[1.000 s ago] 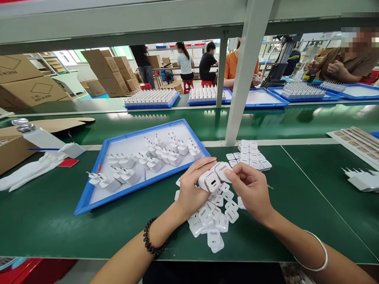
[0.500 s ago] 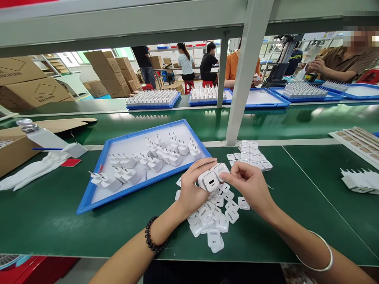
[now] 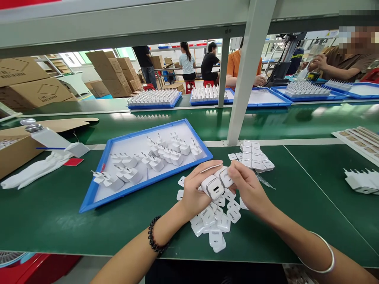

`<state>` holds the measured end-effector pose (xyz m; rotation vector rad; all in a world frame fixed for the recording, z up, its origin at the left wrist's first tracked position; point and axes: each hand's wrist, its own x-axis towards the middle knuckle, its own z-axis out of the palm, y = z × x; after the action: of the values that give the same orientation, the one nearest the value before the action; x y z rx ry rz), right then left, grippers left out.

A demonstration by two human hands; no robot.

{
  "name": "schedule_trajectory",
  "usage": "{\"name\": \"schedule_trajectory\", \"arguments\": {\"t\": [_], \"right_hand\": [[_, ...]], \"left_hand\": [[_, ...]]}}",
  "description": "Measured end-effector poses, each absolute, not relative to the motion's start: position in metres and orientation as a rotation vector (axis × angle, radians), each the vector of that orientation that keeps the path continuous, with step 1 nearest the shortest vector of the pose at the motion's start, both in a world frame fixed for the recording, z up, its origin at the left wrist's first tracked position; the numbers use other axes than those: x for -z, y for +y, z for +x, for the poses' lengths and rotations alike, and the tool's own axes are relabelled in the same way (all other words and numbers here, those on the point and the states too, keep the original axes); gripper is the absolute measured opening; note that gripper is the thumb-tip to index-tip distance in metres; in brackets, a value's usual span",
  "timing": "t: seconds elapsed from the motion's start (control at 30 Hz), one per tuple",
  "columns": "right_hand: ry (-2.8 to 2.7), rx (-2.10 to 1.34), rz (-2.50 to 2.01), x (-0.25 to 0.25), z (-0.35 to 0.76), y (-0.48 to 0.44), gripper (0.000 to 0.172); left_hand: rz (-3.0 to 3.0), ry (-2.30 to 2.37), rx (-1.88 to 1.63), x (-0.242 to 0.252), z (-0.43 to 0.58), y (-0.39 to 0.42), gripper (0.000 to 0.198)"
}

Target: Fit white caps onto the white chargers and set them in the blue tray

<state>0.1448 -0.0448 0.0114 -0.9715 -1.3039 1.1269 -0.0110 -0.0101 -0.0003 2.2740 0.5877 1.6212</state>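
Note:
My left hand [image 3: 195,191] is wrapped round white plug chargers held side by side. The nearer charger [image 3: 213,187] faces me with a dark port slot and a smaller slot in its end. On the one beside it sits a white end cover [image 3: 225,176], its right edge pinched between the thumb and fingers of my right hand [image 3: 250,185]; whether the cover is fully seated I cannot tell. A flat white edge shows along my left fingers. Below both hands lies a loose pile of white covers [image 3: 217,223], partly hidden by them.
Left of my hands, a blue-rimmed tray [image 3: 118,196] carries several pronged chargers. Stacked white covers [image 3: 254,156] stand behind my right hand, near a metal post [image 3: 237,118]. More chargers [image 3: 363,181] lie far right. A bottle [image 3: 49,138] and white glove [image 3: 38,169] are left. Co-workers sit beyond.
My right fingers have shifted from the front of the second charger's cover to its right edge. Both hands and the chargers sit slightly further right in view.

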Motion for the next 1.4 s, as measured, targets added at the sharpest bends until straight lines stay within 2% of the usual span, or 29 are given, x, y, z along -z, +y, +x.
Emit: {"name": "schedule_trajectory", "arguments": {"t": [0.23, 0.3, 0.4, 0.47, 0.63, 0.73, 0.93, 1.03, 1.07, 1.13, 1.27, 1.4], "right_hand": [[-1.197, -1.212, -0.877, -0.012, 0.145, -0.042, 0.042], [-1.208, -1.163, -0.879, -0.016, 0.150, -0.041, 0.037], [-1.286, -1.148, -0.923, -0.023, 0.159, -0.036, 0.020], [-1.351, -1.140, -0.969, -0.024, 0.164, -0.032, 0.019], [-1.380, -0.868, -1.090, -0.018, 0.163, -0.028, 0.018], [-1.178, -0.889, -1.124, -0.018, 0.166, -0.027, 0.017], [-0.715, -1.450, -0.955, -0.026, 0.179, -0.020, 0.019], [-0.681, -1.552, -0.936, -0.026, 0.179, -0.020, 0.012], [-0.695, -1.576, -0.938, -0.026, 0.179, -0.020, 0.016], [-0.729, -1.616, -0.950, -0.025, 0.176, -0.022, 0.024], [-0.873, -1.553, -0.964, -0.025, 0.170, -0.026, 0.013], [-1.035, -1.376, -1.010, -0.027, 0.165, -0.032, 0.015]], "left_hand": [[2.180, 0.545, -1.500, -0.013, -0.012, -0.008, 0.034], [2.159, 0.504, -1.416, -0.019, -0.012, -0.007, 0.034], [2.171, 0.437, -1.269, -0.024, -0.013, -0.007, 0.036], [2.169, 0.436, -1.198, -0.024, -0.013, -0.008, 0.036], [2.133, 0.622, -1.092, -0.018, -0.013, -0.009, 0.039], [2.159, 0.683, -1.128, -0.014, -0.013, -0.005, 0.039], [2.399, 0.727, -1.279, -0.001, -0.017, 0.005, 0.036], [2.493, 0.790, -1.315, 0.006, -0.020, 0.009, 0.037], [2.515, 0.809, -1.321, 0.008, -0.021, 0.010, 0.039], [2.555, 0.833, -1.335, 0.011, -0.022, 0.012, 0.041], [2.603, 0.880, -1.389, 0.014, -0.024, 0.015, 0.040], [2.567, 0.906, -1.434, 0.013, -0.024, 0.016, 0.042]]}}
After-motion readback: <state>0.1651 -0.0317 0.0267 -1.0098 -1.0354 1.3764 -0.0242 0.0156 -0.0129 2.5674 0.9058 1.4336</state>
